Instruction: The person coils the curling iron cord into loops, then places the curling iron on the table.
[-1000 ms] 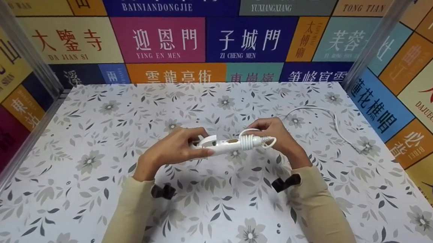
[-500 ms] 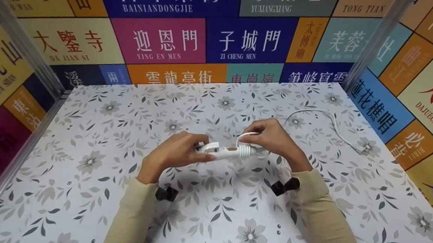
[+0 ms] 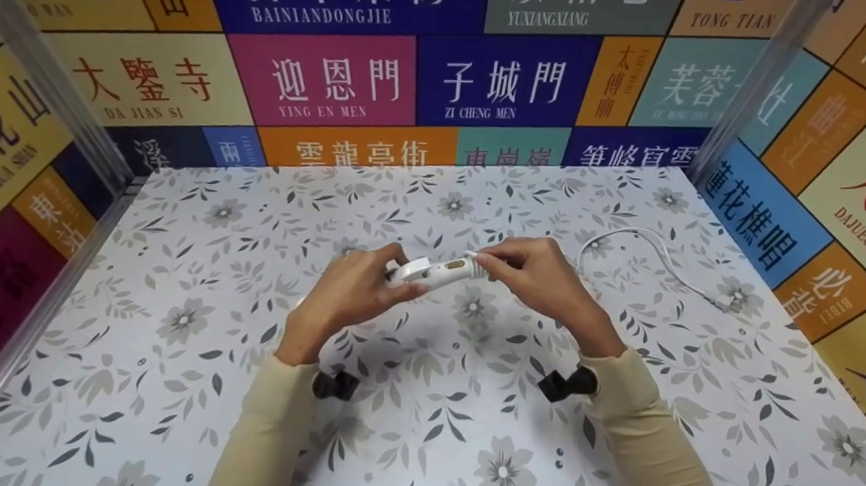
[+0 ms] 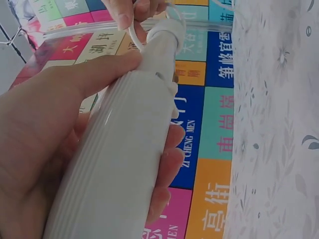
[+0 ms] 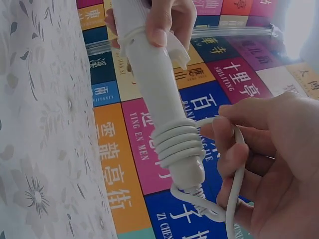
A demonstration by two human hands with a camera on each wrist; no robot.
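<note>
A white curling iron is held up over the table, its handle end pointing right. My left hand grips it round the ribbed part, thumb along one side and fingertips showing on the other. Near this hand a clamp lever sticks out. Several turns of the white cord are wound side by side round the handle. My right hand pinches the cord close to these turns between thumb and forefinger, with a loop passing over its other fingers. In the head view this hand hides the handle's end.
The cord's loose part curves over the table at the right, its end lying near the right edge. A flower-patterned cover lies on the table. Panels with coloured signs rise at the back and sides. Each wrist carries a black mount.
The curling iron has risen and tilted up at its handle end. My right fingers have come round the handle to its near side with the cord. The loose cord has shifted slightly.
</note>
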